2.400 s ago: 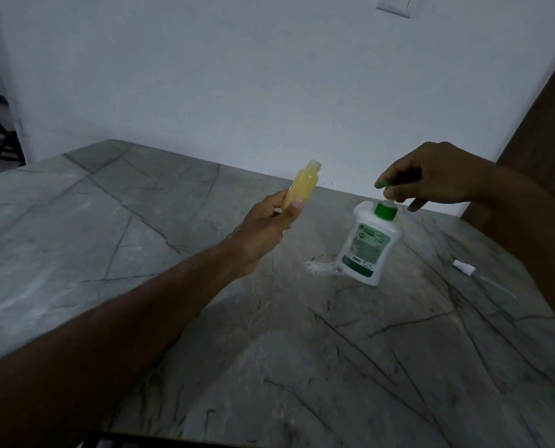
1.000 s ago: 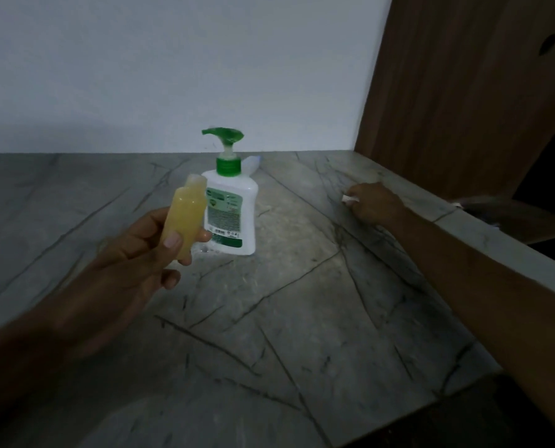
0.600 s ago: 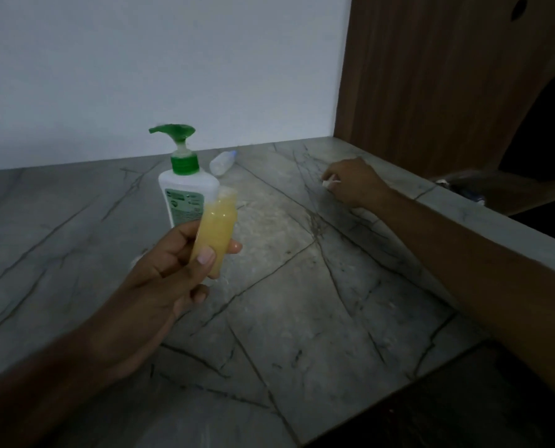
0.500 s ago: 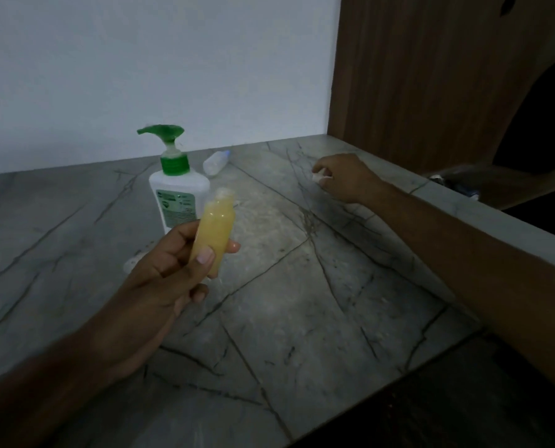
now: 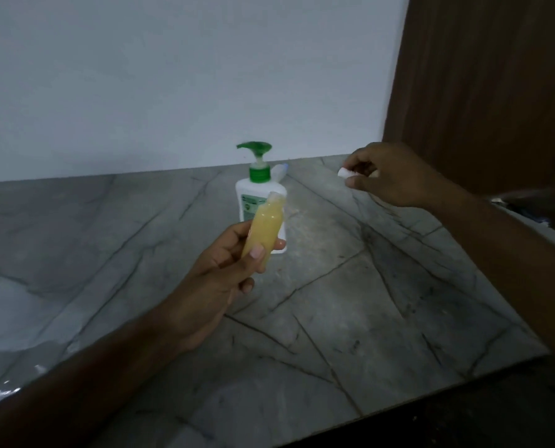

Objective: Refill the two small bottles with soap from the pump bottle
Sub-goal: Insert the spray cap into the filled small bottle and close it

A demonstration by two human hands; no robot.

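small bottle (image 5: 265, 227) upright, neck tilted right, in left hand (image 5: 224, 273)

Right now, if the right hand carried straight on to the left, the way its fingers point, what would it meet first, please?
Probably the pump bottle: the right hand, pinching a small white cap, points left toward its green pump. Depth is unclear, so it might pass in front, above the small yellow bottle.
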